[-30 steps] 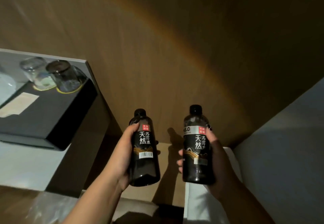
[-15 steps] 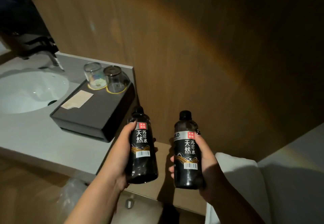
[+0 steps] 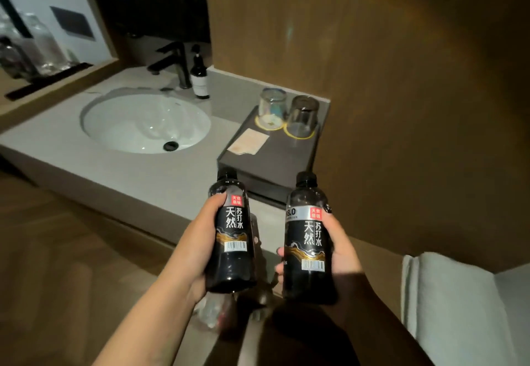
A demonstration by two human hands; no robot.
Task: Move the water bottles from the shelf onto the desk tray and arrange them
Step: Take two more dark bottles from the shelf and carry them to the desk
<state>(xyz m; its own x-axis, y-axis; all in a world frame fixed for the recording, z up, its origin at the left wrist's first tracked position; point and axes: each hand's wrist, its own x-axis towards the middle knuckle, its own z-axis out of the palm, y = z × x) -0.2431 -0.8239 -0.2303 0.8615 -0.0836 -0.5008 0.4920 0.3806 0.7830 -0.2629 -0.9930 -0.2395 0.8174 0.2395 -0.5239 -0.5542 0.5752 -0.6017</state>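
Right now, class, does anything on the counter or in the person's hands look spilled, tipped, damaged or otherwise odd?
Nothing stands out. Both dark bottles, left and right, are capped and held upright, one per hand. The two glasses stand mouth-down on their coasters on the dark tray, and the sink looks dry and unmarked.

Hotel-type bathroom vanity: white basin sunk in grey desk, black tap and pump bottle behind basin, tray with two upturned glasses right of basin, wood-panelled wall beyond.
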